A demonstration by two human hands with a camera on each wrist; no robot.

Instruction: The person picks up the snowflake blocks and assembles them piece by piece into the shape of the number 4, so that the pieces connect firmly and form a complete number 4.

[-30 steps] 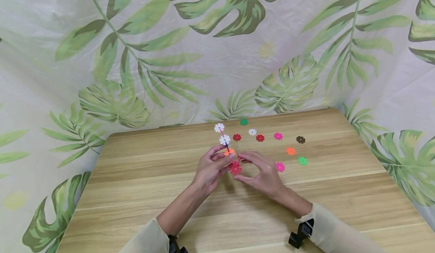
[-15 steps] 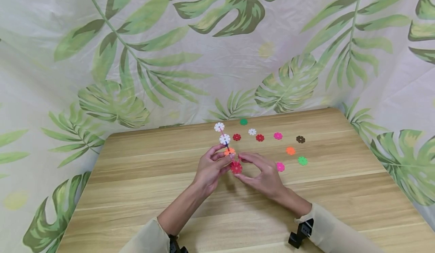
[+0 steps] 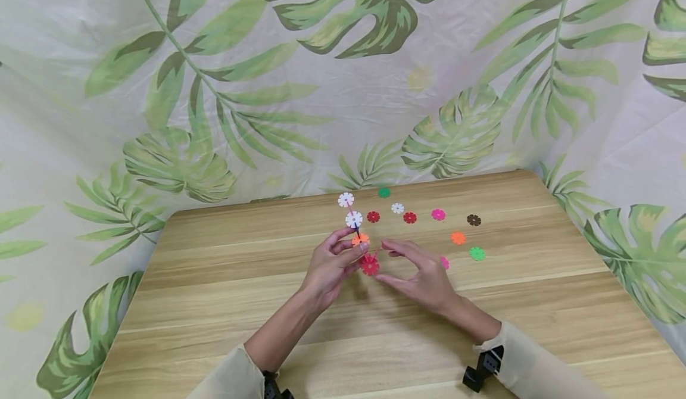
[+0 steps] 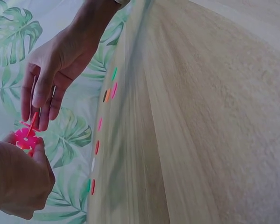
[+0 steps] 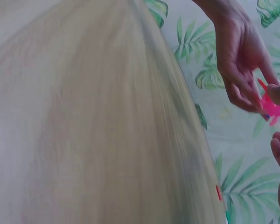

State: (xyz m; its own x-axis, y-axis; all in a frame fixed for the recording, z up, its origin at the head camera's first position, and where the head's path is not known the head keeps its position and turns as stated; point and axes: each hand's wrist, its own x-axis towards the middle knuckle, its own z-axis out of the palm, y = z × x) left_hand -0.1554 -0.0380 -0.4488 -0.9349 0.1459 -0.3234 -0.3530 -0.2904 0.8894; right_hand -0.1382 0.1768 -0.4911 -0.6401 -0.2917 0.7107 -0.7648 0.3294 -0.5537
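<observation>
My left hand (image 3: 328, 271) pinches a chain of interlocking snowflake discs between thumb and fingers, raised over the table. Two white discs (image 3: 354, 219) stand at its far end, linked by a thin pink one seen edge-on. A dark blue disc (image 3: 358, 230) joins them to an orange disc (image 3: 359, 240). Nearest me is a red disc (image 3: 370, 265) with pinkish discs set into it; fingers partly hide this joint. In the left wrist view a pink disc (image 4: 26, 138) shows at the fingertips. My right hand (image 3: 422, 275) is just right of the chain, thumb and fingers spread apart, holding nothing.
Loose snowflake discs lie on the wooden table (image 3: 214, 280) beyond and right of my hands: a brown one (image 3: 474, 220), a light green one (image 3: 477, 253), an orange one, and several in red, pink, white and dark green. A leaf-patterned cloth (image 3: 300, 119) hangs behind the table.
My right hand has let go of the red end of the chain and drawn slightly right, now partly covering a loose pink disc. The left hand keeps its grip, hardly moved.
</observation>
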